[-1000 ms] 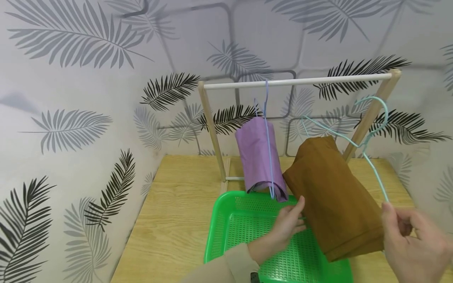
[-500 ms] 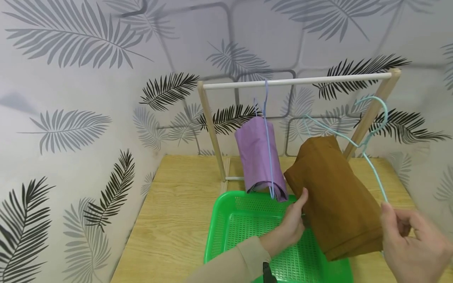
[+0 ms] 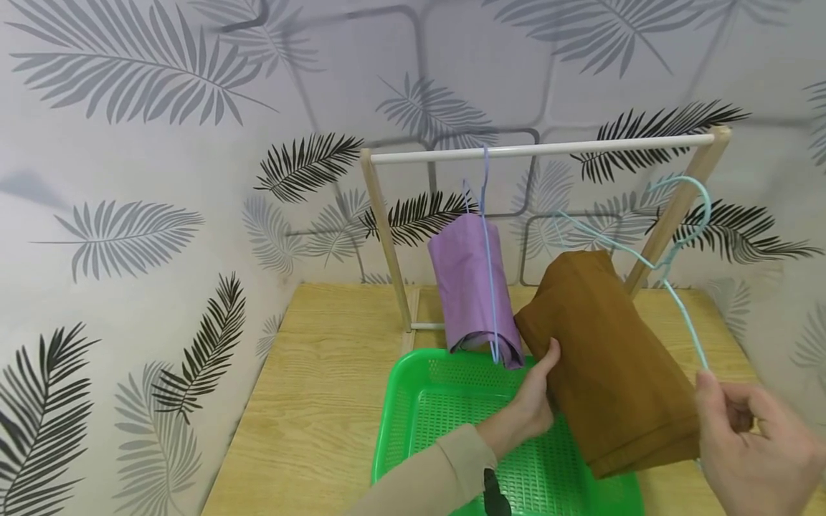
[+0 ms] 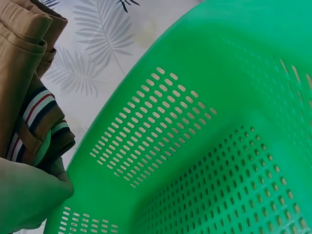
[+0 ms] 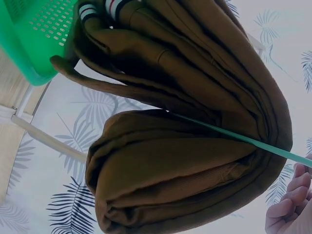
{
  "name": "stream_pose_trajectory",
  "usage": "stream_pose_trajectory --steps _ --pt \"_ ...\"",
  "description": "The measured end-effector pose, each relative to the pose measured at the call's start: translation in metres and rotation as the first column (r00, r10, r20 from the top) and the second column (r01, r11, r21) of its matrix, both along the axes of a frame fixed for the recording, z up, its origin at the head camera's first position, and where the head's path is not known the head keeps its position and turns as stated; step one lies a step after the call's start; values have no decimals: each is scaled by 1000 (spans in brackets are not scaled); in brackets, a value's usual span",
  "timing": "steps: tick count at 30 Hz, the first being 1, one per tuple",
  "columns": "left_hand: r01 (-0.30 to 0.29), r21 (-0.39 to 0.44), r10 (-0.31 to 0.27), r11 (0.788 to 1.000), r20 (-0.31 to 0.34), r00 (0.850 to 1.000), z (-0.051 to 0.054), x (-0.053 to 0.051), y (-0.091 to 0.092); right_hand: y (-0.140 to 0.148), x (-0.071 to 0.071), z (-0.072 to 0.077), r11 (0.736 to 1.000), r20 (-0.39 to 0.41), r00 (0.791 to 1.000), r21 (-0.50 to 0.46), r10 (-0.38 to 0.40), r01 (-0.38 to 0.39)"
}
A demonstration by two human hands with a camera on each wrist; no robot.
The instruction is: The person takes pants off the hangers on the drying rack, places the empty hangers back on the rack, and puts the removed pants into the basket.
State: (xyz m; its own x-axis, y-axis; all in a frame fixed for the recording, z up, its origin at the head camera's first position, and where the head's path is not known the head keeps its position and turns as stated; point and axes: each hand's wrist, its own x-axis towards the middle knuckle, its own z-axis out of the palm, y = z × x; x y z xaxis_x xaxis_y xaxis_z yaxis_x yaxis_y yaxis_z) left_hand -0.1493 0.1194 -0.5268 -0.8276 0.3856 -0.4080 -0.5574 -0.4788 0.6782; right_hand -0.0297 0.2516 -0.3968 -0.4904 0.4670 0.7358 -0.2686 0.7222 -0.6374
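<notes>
Up comes the left hand (image 3: 532,405) from a second ago, thumb now on the brown cloth (image 3: 613,365), fingers grasping its left edge, while the right hand's fingers pinch the mint hanger (image 3: 663,266). The cloth hangs between them, partly over the green basket (image 3: 386,430), long axis slanting from far left to near right, and only the wrist views reveal striped trim (image 4: 41,109) and the hanger's bar inside the fold.
</notes>
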Motion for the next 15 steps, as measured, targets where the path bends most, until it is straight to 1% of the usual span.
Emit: stream_pose_trajectory --steps 6,9,13,15 --pt "4 -13 -4 1000 -20 1000 3 1 -1 1 0 1 1000 -4 1000 -13 11 -11" --pt "-10 -24 9 1000 -20 1000 5 2 0 2 1 1 1000 2 1000 -14 10 -10" --pt "-35 -29 35 999 -5 999 6 3 1 2 1 1 1000 5 1000 -10 15 -15" --pt "-52 -29 52 998 1 999 7 4 2 2 1 2 1000 18 1000 -7 6 -6"
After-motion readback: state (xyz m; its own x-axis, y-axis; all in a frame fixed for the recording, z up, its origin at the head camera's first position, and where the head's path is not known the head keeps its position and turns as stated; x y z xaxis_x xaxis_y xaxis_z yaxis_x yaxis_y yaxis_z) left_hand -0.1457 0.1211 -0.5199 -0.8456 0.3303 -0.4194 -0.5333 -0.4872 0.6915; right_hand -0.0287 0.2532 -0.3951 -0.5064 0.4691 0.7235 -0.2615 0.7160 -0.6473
